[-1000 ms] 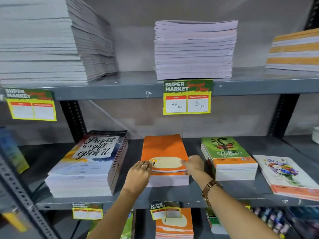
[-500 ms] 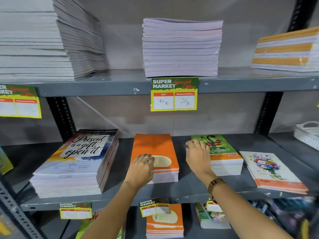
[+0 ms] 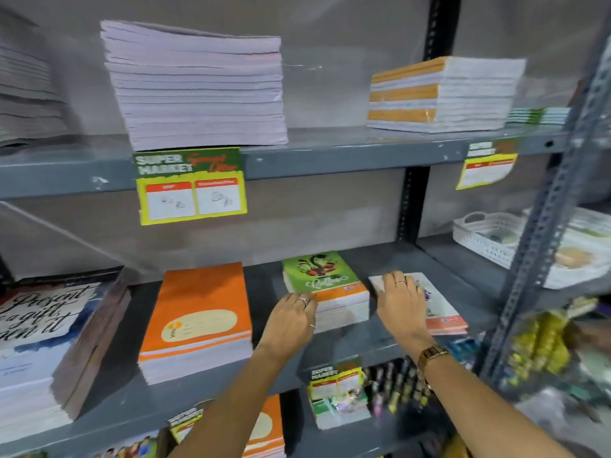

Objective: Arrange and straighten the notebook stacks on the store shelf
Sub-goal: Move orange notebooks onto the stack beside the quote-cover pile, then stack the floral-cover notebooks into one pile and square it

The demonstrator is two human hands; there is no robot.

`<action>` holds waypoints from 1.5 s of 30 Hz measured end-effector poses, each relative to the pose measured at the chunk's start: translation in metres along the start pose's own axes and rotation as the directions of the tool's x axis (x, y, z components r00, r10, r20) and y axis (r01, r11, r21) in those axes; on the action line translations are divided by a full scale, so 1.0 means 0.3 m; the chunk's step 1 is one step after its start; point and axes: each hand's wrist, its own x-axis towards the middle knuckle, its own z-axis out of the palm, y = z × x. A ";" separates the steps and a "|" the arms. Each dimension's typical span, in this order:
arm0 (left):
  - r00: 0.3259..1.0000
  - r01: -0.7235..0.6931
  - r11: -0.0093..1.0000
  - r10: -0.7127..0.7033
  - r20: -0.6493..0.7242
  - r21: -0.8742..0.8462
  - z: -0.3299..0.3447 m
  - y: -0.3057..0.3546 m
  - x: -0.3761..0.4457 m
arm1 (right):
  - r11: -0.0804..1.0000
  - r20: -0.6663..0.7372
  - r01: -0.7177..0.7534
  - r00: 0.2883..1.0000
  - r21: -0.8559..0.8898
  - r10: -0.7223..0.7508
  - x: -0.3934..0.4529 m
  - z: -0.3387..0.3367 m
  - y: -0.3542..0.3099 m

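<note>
On the middle shelf point(image 3: 330, 345) a stack of green-covered notebooks point(image 3: 325, 282) stands between my hands. My left hand point(image 3: 291, 320) presses flat against that stack's left side, fingers together. My right hand point(image 3: 401, 300) lies palm down on the thin floral notebook stack point(image 3: 443, 309) just to the right, covering its near-left part. An orange notebook stack point(image 3: 201, 312) sits to the left, untouched. Further left is a tall stack with a "Present is a gift" cover point(image 3: 43, 319).
The upper shelf carries a tall pale stack point(image 3: 195, 87) and an orange-striped stack point(image 3: 443, 94). Price tags point(image 3: 191, 186) hang from the shelf edge. A white basket point(image 3: 486, 236) sits at right behind a slotted metal upright point(image 3: 545, 226). More notebooks and pens fill the shelf below.
Both hands have moved right: the left from the orange stack to the green stack's side, the right from the green stack onto the floral notebooks. The view panned right too.
</note>
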 end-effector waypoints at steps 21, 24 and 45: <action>0.879 0.028 0.964 0.102 0.466 -0.264 0.310 0.326 0.079 | 0.971 0.460 0.219 0.875 -0.095 -0.152 -0.076 0.105 0.387; 0.874 0.015 0.959 0.125 0.470 -0.284 0.309 0.319 0.075 | 0.929 0.436 0.296 0.882 -0.221 -0.178 -0.078 0.088 0.361; 0.852 0.124 0.931 0.078 0.518 -0.343 0.200 0.158 -0.071 | 0.938 -0.090 0.336 0.935 -0.085 -0.343 0.056 -0.181 0.084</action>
